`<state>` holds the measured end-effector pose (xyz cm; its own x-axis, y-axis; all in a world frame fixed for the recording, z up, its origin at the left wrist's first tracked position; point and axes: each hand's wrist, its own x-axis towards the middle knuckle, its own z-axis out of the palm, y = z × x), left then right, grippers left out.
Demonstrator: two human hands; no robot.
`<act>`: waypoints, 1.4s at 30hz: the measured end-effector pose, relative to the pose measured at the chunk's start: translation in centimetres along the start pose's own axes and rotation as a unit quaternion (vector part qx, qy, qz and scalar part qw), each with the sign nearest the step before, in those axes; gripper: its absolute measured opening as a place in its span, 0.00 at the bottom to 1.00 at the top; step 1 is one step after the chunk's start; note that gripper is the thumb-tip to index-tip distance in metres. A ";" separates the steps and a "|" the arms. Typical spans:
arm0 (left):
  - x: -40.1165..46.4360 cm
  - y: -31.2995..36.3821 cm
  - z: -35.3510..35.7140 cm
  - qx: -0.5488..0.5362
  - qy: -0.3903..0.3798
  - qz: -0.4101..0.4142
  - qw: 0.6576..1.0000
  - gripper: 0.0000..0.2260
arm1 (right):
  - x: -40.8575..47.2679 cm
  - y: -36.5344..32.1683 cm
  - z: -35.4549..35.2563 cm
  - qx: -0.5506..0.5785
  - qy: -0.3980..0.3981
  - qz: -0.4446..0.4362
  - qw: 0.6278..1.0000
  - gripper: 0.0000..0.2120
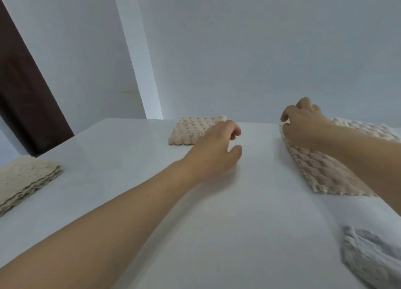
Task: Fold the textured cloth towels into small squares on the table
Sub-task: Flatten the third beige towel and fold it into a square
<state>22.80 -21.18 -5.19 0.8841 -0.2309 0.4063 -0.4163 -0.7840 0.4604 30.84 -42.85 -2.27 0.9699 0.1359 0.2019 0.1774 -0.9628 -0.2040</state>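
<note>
While right hand (303,124) pinches — apparently — far corner of beige towel (325,169), left hand (217,150) hovers empty, fingers loosely curled — one-handed pull risks skewed fold.

The stack of folded towels (26,180) at 9 o'clock is cut off by the left edge. The grey cloth (373,254) at 4 o'clock is cut off by the right and bottom edges. The textured towel (325,169) at 3 o'clock is partly hidden by the right hand (303,126) and forearm; its far corner is covered, so the grip cannot be determined. The folded square (191,130) at 12 o'clock is partly hidden by the left hand (214,154), whose fingers (235,130) are blurred.
</note>
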 end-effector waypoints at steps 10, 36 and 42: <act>0.4 9.0 6.5 0.131 -0.141 0.162 0.968 0.16 | -6.5 6.2 -3.0 -0.101 -0.156 0.014 0.982 0.11; -1.2 13.4 -12.0 -0.165 0.270 -0.154 0.936 0.10 | -11.8 -0.3 -13.9 0.381 -0.073 0.032 0.921 0.04; -5.9 12.9 -21.2 -0.284 0.136 -0.321 0.893 0.08 | -16.2 -5.6 -18.9 0.509 -0.315 0.000 0.801 0.20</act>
<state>7.69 -17.73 15.10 0.9270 0.3707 0.0563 0.0489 -0.2684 0.9621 11.02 -44.06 13.70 0.8049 0.5356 -0.2553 -0.0886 -0.3169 -0.9443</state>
